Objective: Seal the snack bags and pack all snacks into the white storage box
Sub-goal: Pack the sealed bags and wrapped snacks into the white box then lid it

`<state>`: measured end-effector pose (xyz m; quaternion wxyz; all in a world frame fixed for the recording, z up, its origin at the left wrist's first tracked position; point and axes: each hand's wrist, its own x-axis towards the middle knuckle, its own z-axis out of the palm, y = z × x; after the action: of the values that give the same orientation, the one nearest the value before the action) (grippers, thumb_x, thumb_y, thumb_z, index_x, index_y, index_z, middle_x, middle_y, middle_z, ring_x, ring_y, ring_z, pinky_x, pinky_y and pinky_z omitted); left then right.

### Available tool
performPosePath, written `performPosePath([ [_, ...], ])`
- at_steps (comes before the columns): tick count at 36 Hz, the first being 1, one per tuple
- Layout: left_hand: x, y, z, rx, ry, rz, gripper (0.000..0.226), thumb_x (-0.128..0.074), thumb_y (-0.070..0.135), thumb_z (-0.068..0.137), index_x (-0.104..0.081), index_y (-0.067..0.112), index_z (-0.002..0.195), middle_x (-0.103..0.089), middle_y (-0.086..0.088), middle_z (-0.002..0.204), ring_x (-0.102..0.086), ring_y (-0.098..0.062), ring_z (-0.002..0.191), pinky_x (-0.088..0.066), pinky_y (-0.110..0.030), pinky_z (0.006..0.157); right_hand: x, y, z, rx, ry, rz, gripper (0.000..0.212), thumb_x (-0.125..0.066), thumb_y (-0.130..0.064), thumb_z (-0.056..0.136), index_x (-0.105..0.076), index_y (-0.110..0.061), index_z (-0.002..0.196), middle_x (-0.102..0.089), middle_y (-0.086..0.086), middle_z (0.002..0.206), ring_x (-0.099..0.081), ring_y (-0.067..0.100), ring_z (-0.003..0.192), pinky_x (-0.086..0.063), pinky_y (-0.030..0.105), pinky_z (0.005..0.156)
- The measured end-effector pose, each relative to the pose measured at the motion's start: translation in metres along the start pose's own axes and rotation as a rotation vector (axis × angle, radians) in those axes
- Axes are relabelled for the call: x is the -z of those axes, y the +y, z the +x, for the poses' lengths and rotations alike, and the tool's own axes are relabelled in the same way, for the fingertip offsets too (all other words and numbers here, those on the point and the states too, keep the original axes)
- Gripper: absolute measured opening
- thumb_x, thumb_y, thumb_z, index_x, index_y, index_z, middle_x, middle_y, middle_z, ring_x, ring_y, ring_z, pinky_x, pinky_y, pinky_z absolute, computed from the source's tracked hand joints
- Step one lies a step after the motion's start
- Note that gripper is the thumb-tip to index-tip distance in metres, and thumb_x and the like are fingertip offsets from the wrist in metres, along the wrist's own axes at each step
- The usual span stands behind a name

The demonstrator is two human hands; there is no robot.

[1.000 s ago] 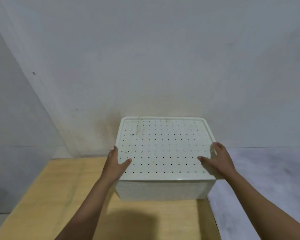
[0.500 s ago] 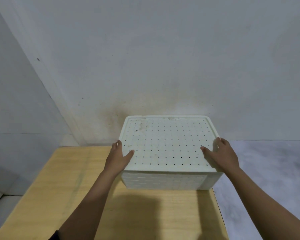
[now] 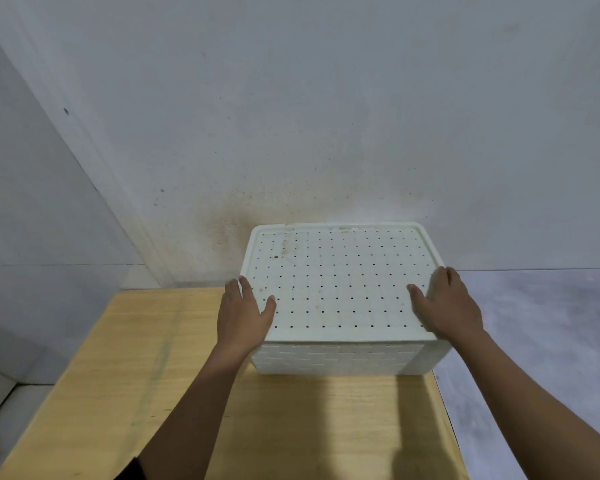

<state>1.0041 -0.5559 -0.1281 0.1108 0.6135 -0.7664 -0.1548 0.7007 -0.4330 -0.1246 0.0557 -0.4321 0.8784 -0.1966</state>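
The white storage box (image 3: 340, 362) stands at the far right end of the wooden table, its woven-pattern lid (image 3: 340, 282) closed on top. My left hand (image 3: 243, 315) grips the lid's left edge, thumb on top. My right hand (image 3: 445, 304) grips the lid's right edge in the same way. No snack bags are in view; the box's inside is hidden by the lid.
The light wooden table (image 3: 153, 393) runs toward me, its right edge just past the box. A stained white wall (image 3: 291, 133) rises right behind the box. Grey floor (image 3: 551, 341) lies to the right, a room corner to the left.
The view has shifted slightly and the box sits a little further from me on the table. Both hands stay on the lid's side edges.
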Motion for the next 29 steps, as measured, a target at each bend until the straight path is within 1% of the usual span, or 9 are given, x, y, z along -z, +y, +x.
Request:
performPosePath([
  [1, 0.0, 0.0, 0.0, -0.029, 0.007, 0.051, 0.073, -0.031, 0.048, 0.095, -0.005, 0.005, 0.148, 0.001, -0.015, 0.157, 0.003, -0.025, 0.146, -0.006, -0.039, 0.119, -0.002, 0.0, 0.0, -0.002, -0.009, -0.045, 0.054, -0.041, -0.048, 0.09, -0.04, -0.001, 0.117, -0.046, 0.015, 0.125, -0.047, 0.03, 0.112, -0.04, 0.045, 0.093],
  [2, 0.0, 0.001, 0.001, -0.074, 0.008, 0.103, 0.069, -0.028, 0.046, 0.096, -0.006, 0.006, 0.148, 0.007, -0.013, 0.158, 0.01, -0.022, 0.146, 0.001, -0.04, 0.119, -0.004, 0.0, 0.0, -0.015, -0.028, -0.095, 0.062, -0.036, -0.049, 0.092, -0.036, 0.001, 0.129, -0.039, 0.018, 0.139, -0.037, 0.031, 0.129, -0.026, 0.048, 0.109],
  [4, -0.001, 0.004, 0.002, -0.193, -0.027, 0.157, 0.061, -0.025, 0.04, 0.098, -0.007, 0.012, 0.149, 0.014, -0.008, 0.157, 0.016, -0.018, 0.145, 0.008, -0.039, 0.117, -0.007, -0.006, -0.003, -0.039, -0.062, -0.152, 0.065, -0.025, -0.045, 0.097, -0.021, 0.001, 0.144, -0.016, 0.018, 0.155, -0.011, 0.028, 0.145, -0.001, 0.047, 0.117],
  [5, -0.001, 0.007, 0.002, -0.244, -0.069, 0.154, 0.059, -0.024, 0.037, 0.099, -0.006, 0.014, 0.149, 0.014, -0.006, 0.157, 0.015, -0.017, 0.145, 0.008, -0.038, 0.117, -0.009, -0.011, -0.006, -0.028, -0.072, -0.158, 0.063, -0.022, -0.04, 0.099, -0.017, 0.001, 0.146, -0.01, 0.016, 0.157, -0.005, 0.027, 0.146, 0.002, 0.047, 0.117],
  [10, -0.011, 0.028, -0.001, -0.254, -0.225, 0.132, 0.062, -0.02, 0.046, 0.098, 0.005, 0.022, 0.149, 0.018, 0.0, 0.156, 0.02, -0.017, 0.143, 0.013, -0.042, 0.117, -0.02, -0.037, -0.021, 0.102, -0.172, -0.077, 0.054, -0.019, -0.033, 0.099, -0.011, -0.014, 0.15, -0.002, 0.012, 0.159, 0.001, 0.027, 0.147, 0.0, 0.042, 0.119],
  [16, -0.015, 0.026, 0.003, -0.269, -0.211, 0.132, 0.063, -0.019, 0.054, 0.096, 0.005, 0.029, 0.149, 0.018, 0.005, 0.156, 0.021, -0.014, 0.143, 0.012, -0.044, 0.117, -0.018, -0.038, -0.023, 0.128, -0.154, -0.086, 0.052, -0.022, -0.035, 0.099, -0.019, -0.021, 0.148, -0.008, 0.009, 0.159, -0.003, 0.026, 0.147, -0.005, 0.042, 0.119],
  [19, -0.014, 0.027, 0.002, -0.261, -0.219, 0.126, 0.063, -0.019, 0.054, 0.095, 0.005, 0.03, 0.148, 0.017, 0.007, 0.156, 0.02, -0.014, 0.143, 0.012, -0.044, 0.117, -0.018, -0.04, -0.024, 0.128, -0.145, -0.094, 0.057, -0.014, -0.04, 0.094, -0.02, -0.022, 0.148, -0.01, 0.009, 0.158, -0.004, 0.026, 0.147, -0.006, 0.042, 0.118],
  [23, -0.012, 0.027, 0.003, -0.262, -0.22, 0.111, 0.063, -0.019, 0.055, 0.095, 0.005, 0.031, 0.148, 0.018, 0.008, 0.156, 0.021, -0.013, 0.143, 0.012, -0.043, 0.117, -0.016, -0.039, -0.024, 0.106, -0.146, -0.072, 0.052, -0.023, -0.036, 0.098, -0.02, -0.023, 0.148, -0.01, 0.008, 0.159, -0.004, 0.025, 0.147, -0.006, 0.042, 0.118],
  [29, -0.007, 0.028, 0.003, -0.261, -0.198, 0.106, 0.064, -0.018, 0.056, 0.095, 0.005, 0.03, 0.148, 0.018, 0.008, 0.156, 0.021, -0.012, 0.142, 0.011, -0.042, 0.118, -0.01, -0.044, -0.027, 0.086, -0.168, -0.049, 0.054, -0.018, -0.04, 0.098, -0.016, -0.025, 0.149, -0.006, 0.004, 0.159, -0.001, 0.021, 0.147, -0.005, 0.04, 0.119],
])
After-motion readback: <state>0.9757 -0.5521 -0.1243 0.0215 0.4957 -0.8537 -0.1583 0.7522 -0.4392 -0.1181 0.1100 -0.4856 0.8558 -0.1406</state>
